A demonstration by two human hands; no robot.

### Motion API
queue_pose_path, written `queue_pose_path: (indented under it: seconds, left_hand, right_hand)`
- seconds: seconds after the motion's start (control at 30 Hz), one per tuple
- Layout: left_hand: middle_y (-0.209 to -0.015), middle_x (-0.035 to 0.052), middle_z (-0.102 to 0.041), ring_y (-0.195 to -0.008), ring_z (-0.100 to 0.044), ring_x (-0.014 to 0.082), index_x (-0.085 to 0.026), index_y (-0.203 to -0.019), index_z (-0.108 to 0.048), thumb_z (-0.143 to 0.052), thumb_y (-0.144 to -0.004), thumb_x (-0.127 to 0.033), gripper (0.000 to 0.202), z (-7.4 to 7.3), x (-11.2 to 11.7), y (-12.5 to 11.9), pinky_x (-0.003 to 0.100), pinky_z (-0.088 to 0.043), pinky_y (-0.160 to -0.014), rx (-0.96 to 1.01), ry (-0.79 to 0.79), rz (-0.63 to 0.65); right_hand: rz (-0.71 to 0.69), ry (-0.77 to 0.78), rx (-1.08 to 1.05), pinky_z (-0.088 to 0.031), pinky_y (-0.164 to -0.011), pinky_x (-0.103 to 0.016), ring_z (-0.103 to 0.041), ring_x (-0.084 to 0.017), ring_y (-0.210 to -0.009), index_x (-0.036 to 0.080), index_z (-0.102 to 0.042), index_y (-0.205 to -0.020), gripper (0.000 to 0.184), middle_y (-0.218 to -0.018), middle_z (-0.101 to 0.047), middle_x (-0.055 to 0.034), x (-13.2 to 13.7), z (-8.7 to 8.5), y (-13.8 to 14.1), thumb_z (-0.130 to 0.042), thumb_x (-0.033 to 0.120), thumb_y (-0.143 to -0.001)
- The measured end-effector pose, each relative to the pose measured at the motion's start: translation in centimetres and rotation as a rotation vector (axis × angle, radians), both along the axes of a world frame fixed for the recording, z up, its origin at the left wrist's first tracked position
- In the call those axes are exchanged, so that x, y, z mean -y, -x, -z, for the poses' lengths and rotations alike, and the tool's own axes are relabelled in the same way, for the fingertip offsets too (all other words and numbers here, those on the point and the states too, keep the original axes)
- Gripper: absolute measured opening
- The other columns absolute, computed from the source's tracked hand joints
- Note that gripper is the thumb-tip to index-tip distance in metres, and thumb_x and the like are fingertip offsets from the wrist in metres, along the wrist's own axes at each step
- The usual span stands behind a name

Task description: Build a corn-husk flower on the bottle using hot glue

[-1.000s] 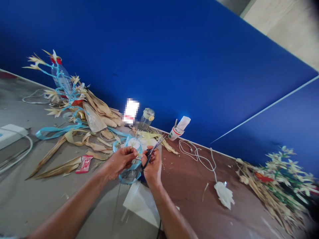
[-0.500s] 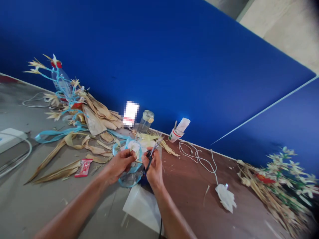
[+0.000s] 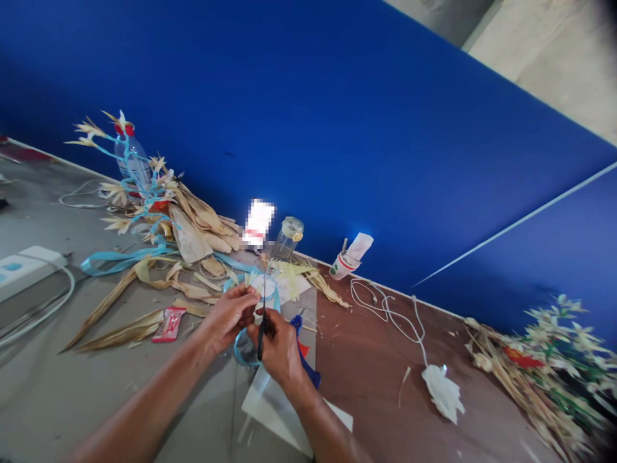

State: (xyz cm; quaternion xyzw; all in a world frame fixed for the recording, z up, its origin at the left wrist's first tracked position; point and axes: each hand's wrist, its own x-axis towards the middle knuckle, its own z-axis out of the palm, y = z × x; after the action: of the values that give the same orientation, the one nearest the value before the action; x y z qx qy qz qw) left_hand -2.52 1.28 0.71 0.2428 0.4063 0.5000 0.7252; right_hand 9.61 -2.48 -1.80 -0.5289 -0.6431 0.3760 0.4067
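My right hand (image 3: pixel 279 344) grips black-handled scissors (image 3: pixel 261 334), whose thin blades point upward. Close beside it, my left hand (image 3: pixel 235 315) is closed in a pinch on a small pale husk piece (image 3: pixel 247 281), mostly hidden by the fingers. The scissor blades stand right at the left fingertips; whether they touch the piece I cannot tell. Light-blue ribbon (image 3: pixel 241 354) loops behind and below the hands. Partly behind my right wrist lies a blue tool with a red part (image 3: pixel 311 370), perhaps a glue gun. A white sheet (image 3: pixel 270 408) lies beneath the right forearm.
Dried corn husks (image 3: pixel 123 331) and a red packet (image 3: pixel 168 323) lie left. Behind stand a lit phone (image 3: pixel 259 223), a jar (image 3: pixel 288 238) and a paper cup (image 3: pixel 341 265) against the blue partition (image 3: pixel 308 128). A white cable (image 3: pixel 393 315) and white flowers (image 3: pixel 569 341) are right.
My right hand has turned and moved left and down, bringing the scissors from a rightward slant to upright beside the left fingers. The blue tool now shows more. The view has shifted slightly.
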Motion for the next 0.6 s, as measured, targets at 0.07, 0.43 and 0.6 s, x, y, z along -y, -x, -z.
queue_pose_path:
  seconds: [0.07, 0.43, 0.6]
  left_hand:
    - [-0.041, -0.0108, -0.032, -0.036, -0.025, 0.0026, -0.017, -0.059, -0.047, -0.074, -0.053, -0.024, 0.029, -0.06, 0.02, 0.04, 0.017, -0.018, -0.037, -0.013, 0.003, 0.009]
    - [-0.041, -0.0111, -0.031, -0.037, -0.024, 0.0026, -0.018, -0.059, -0.045, -0.073, -0.052, -0.023, 0.029, -0.11, -0.02, 0.02, 0.017, -0.017, -0.037, -0.073, 0.015, 0.018]
    - [-0.04, -0.0118, -0.029, -0.036, -0.023, 0.0025, -0.018, -0.059, -0.045, -0.073, -0.051, -0.025, 0.03, -0.3, 0.05, 0.01, 0.017, -0.018, -0.037, -0.071, 0.022, 0.018]
  right_hand:
    - [-0.003, 0.014, -0.005, -0.043, -0.057, -0.023, -0.054, -0.013, -0.06, 0.014, -0.062, -0.1, 0.028, -0.071, -0.062, -0.0007, 0.08, -0.09, 0.07, -0.061, 0.027, -0.075]
    - [0.008, 0.022, -0.017, -0.041, -0.054, -0.022, -0.051, -0.011, -0.056, 0.014, -0.064, -0.098, 0.028, -0.068, -0.061, -0.0001, -0.02, 0.63, 0.19, -0.061, 0.028, -0.074]
    - [0.023, 0.018, -0.025, -0.041, -0.053, -0.022, -0.048, -0.011, -0.054, 0.013, -0.064, -0.098, 0.029, -0.066, -0.059, 0.0002, -0.07, 0.84, 0.26, -0.061, 0.029, -0.073]
